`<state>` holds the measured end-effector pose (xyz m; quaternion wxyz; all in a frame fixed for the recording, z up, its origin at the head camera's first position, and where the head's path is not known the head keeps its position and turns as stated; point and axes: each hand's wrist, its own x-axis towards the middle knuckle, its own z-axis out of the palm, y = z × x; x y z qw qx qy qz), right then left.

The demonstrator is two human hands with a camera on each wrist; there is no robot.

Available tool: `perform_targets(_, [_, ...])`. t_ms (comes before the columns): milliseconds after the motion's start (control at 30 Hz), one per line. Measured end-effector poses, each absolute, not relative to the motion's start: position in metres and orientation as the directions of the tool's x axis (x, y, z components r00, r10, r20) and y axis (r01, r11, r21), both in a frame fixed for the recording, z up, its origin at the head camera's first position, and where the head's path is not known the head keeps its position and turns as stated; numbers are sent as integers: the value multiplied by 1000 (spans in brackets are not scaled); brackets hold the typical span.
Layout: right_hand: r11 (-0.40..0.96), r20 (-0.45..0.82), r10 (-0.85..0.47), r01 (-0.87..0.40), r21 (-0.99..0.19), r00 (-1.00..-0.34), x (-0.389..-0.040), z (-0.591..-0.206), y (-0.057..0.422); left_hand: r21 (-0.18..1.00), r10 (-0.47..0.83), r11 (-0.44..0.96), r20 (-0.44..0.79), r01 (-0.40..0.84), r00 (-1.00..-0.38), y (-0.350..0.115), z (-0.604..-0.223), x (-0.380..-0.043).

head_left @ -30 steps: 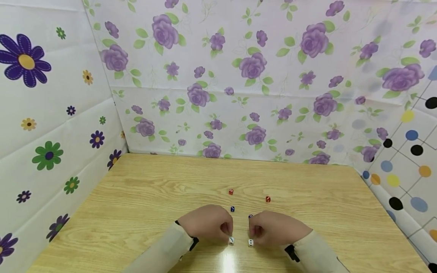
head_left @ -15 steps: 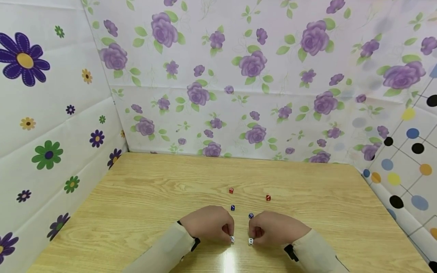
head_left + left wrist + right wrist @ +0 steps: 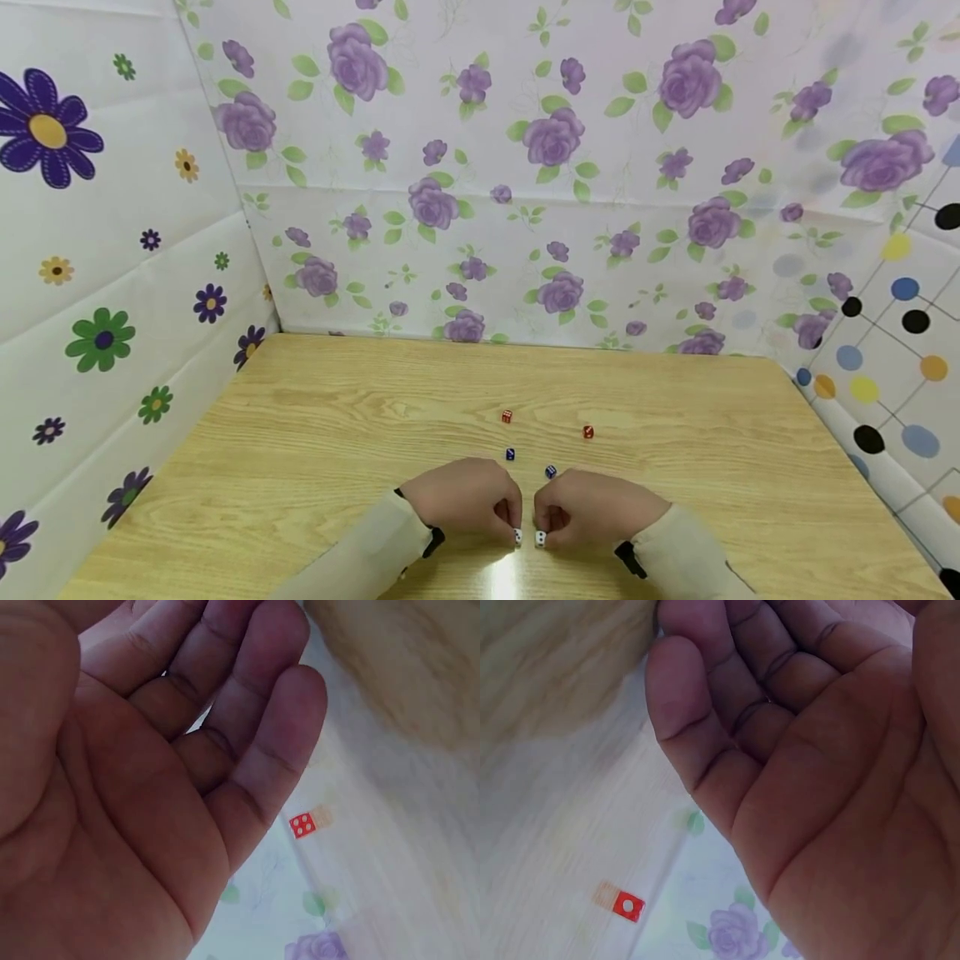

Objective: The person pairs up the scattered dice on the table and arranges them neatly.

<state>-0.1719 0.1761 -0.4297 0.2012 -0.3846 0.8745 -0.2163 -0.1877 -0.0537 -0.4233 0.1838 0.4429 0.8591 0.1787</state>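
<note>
Near the front of the wooden table, my left hand [image 3: 472, 502] pinches a small white die [image 3: 517, 537] between thumb and forefinger. Facing it, my right hand [image 3: 596, 507] pinches a second white die [image 3: 541, 539]. A narrow gap separates the two dice. In the left wrist view the left palm [image 3: 142, 795] and curled fingers show, but its die is out of sight. The right wrist view likewise shows the right palm [image 3: 840, 787] without its die. Just beyond the hands lie two blue dice, one on the left [image 3: 510, 454] and one on the right [image 3: 551, 472].
Farther back on the wooden table [image 3: 360, 400] are a left red die [image 3: 507, 417] and a right red die [image 3: 588, 432]. A floral cloth [image 3: 480, 250] hangs behind the table. Patterned cloths line the left side [image 3: 150, 333] and the right side [image 3: 892, 400].
Both hands have come closer together, the left moving right and the right moving left, each with its white die. The gap between those dice has narrowed. The red and blue dice stay in place.
</note>
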Motion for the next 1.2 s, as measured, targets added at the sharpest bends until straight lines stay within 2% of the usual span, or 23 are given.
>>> perform_targets(333, [584,-162,-778,-605,-541,-607,-168,-431,171,474,838,526,-148,707,-525,-49,-427,-185])
perform_targets(600, [606,-201,-759,-559,-566,-619,-167,-429,169,493,844,518,-162,699,-512,-48,-429,-186])
perform_targets(833, [580,-183,-781,-584,-568,-597,-169,-432,169,495,848,515,-172,700,-502,-47,-428,-188])
perform_targets(1200, [610,-206,-756,-554,-566,-621,-168,-430,168,492,853,509,-175,706,-492,-46,-427,-187])
